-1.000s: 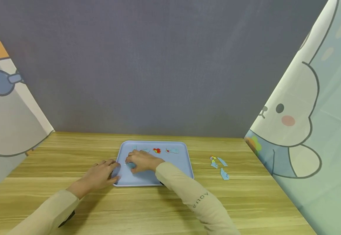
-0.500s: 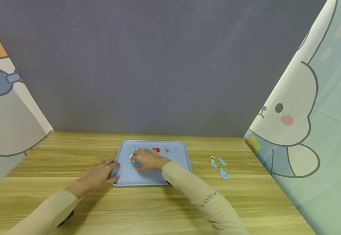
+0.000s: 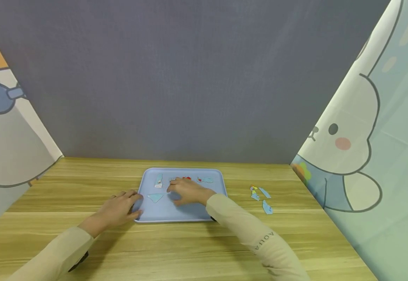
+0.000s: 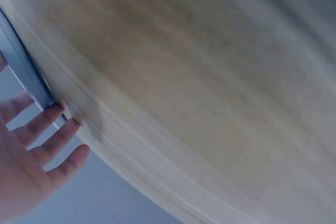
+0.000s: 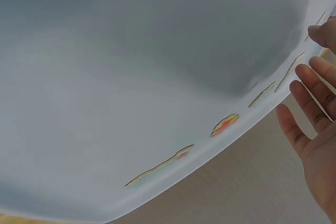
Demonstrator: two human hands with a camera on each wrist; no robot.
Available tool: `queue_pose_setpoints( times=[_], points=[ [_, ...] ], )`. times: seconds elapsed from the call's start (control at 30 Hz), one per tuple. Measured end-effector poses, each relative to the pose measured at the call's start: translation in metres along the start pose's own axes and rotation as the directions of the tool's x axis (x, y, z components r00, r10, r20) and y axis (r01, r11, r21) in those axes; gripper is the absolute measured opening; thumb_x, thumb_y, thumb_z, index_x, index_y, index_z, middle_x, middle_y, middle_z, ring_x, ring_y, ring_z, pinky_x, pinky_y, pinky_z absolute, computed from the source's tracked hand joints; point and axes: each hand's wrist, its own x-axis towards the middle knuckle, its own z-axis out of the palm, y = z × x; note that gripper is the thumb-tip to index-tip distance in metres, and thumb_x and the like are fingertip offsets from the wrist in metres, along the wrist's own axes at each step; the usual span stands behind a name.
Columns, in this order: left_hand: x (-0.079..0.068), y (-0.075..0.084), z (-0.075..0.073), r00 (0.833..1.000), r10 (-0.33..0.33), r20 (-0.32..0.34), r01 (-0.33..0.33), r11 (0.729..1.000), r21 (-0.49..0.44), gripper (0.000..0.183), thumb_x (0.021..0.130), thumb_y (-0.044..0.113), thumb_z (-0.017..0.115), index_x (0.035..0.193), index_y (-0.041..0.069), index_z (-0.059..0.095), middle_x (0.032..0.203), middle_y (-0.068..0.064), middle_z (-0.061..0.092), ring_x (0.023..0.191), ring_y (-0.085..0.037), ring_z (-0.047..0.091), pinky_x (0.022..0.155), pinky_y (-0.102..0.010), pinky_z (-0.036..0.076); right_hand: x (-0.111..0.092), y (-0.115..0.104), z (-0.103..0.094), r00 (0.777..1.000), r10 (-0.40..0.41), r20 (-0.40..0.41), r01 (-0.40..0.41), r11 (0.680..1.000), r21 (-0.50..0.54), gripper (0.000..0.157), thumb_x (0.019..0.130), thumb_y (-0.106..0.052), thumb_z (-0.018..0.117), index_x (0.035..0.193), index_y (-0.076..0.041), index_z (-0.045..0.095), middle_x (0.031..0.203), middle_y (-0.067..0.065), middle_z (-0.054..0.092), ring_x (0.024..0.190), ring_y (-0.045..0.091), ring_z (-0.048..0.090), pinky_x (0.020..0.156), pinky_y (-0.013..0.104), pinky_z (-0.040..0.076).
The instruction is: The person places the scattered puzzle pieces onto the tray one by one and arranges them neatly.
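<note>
My left hand (image 3: 119, 207) touches the left rim of a light blue tray (image 3: 161, 215), fingers spread. In the left wrist view its fingertips (image 4: 68, 125) meet the rim. My right hand (image 3: 189, 191) hovers over the tray's middle, its fingers relaxed with nothing held; the right wrist view shows them apart. A pale blue flat puzzle-like piece (image 3: 155, 197) lies left of it. Along the tray's back are a tall pale blue piece (image 3: 159, 181), a red piece (image 3: 187, 178) and a pale blue piece with a red spot (image 3: 205, 180). Another piece there is mostly hidden by the right hand.
Right of the tray, on the wooden table (image 3: 295, 234), lie a yellow-and-blue piece (image 3: 254, 192), a narrow blue piece (image 3: 265, 192) and a wider blue piece (image 3: 268, 207). A grey panel (image 3: 175, 78) stands behind the table, with printed curtains (image 3: 351, 171) at the sides.
My right hand has let go of the pale blue piece, which stays at the tray's left, and has moved right. The left hand has stayed at the rim.
</note>
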Motion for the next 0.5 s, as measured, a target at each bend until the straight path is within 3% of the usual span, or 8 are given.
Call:
queue_pose_setpoints(
  times=[0.27,0.5],
  points=[
    [-0.001,-0.002,0.0,1.0,0.016,-0.012,-0.016,1.0,-0.011,0.045,0.081,0.036,0.066,0.114,0.006,0.059,0.116,-0.017,0.057,0.099,-0.039,0.058,0.072,-0.059,0.048,-0.017,0.009,0.001,1.0,0.016,-0.001,-0.016,1.0,0.007,0.035,0.082,-0.027,0.065,0.115,-0.016,0.062,0.113,-0.005,0.059,0.109,0.011,0.051,0.095,0.028,0.042],
    [0.0,-0.001,0.0,1.0,0.018,-0.002,-0.018,1.0,0.003,0.046,0.081,0.037,0.065,0.115,0.006,0.059,0.118,-0.018,0.056,0.101,-0.04,0.057,0.074,-0.06,0.047,-0.036,0.018,0.003,0.997,0.072,0.01,-0.072,0.997,0.036,0.036,0.082,-0.027,0.065,0.116,-0.016,0.061,0.119,-0.003,0.056,0.12,0.016,0.047,0.102,0.043,0.038]
  ],
)
